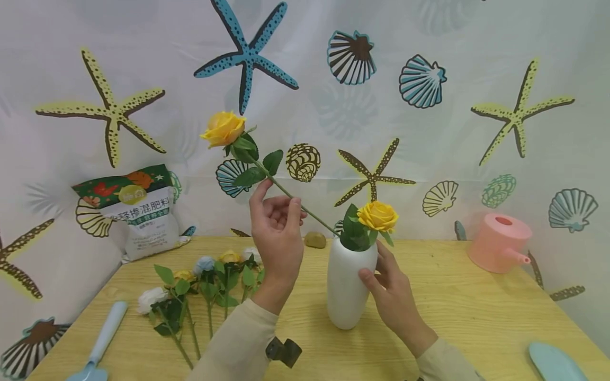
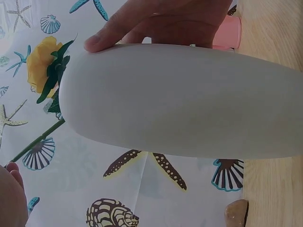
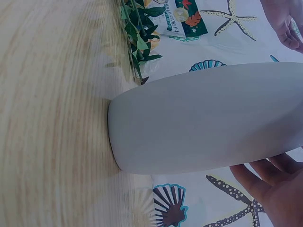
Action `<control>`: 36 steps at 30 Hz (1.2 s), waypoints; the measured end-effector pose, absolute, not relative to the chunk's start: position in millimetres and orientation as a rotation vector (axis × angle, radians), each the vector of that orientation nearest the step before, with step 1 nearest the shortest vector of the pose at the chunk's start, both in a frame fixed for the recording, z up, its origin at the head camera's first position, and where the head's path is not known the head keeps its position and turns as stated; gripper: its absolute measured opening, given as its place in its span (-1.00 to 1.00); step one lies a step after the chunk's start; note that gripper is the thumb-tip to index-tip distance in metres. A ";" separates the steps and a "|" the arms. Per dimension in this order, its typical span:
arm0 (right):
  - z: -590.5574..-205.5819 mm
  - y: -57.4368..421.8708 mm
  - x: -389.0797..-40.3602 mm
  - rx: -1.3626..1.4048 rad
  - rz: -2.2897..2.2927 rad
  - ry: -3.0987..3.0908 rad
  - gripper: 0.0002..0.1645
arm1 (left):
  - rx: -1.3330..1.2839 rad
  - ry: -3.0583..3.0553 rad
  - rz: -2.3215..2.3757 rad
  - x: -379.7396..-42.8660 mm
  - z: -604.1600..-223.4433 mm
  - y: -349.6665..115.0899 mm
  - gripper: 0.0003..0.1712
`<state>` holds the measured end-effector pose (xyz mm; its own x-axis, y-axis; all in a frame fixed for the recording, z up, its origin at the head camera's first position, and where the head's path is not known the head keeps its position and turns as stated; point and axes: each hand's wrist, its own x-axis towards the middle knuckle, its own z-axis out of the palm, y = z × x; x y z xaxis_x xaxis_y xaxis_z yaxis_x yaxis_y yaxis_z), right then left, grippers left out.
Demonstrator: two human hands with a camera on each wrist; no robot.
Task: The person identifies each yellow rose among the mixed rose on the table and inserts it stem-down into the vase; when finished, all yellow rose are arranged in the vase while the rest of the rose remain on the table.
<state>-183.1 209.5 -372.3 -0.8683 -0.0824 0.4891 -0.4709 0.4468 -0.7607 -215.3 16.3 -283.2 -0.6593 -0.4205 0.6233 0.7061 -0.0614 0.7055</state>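
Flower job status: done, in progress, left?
Done: one yellow rose stands in the white vase. In hand: the left hand holds a second yellow rose, stem at the vase's mouth; the right hand grips the vase. Probably left: flowers lying on the table.

Vase (image 1: pixel 348 288): smooth, matt, apparently ceramic. Rose (image 1: pixel 224 129): cloth-like, matt; stem (image 1: pixel 312 212) plastic-looking, smooth. Table (image 1: pixel 443 301): wood-grained, smooth, with low sheen. Sheet (image 1: pixel 167 26): thin, smooth, lightly creased; cloth or plastic, cannot tell which. Bag (image 1: pixel 150 222): printed plastic film, slightly glossy. Can (image 1: pixel 495 246): smooth plastic, soft satin finish. Trowel (image 1: pixel 107 332): smooth, plastic-looking. Stone (image 1: pixel 315 239): smooth, faint sheen. Sleeve (image 1: pixel 238 341): matt cloth.
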 end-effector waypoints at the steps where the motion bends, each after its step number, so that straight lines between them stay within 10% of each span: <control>1: -372.2 209.3 -183.0 0.473 1.396 -2.319 -0.27 | -0.327 -1.426 -1.821 -215.3 -283.1 16.6 -0.44; 36: -369.6 207.5 -181.3 0.449 1.421 -2.323 -0.26 | -0.530 -1.665 -1.639 -214.9 -283.9 27.8 -0.49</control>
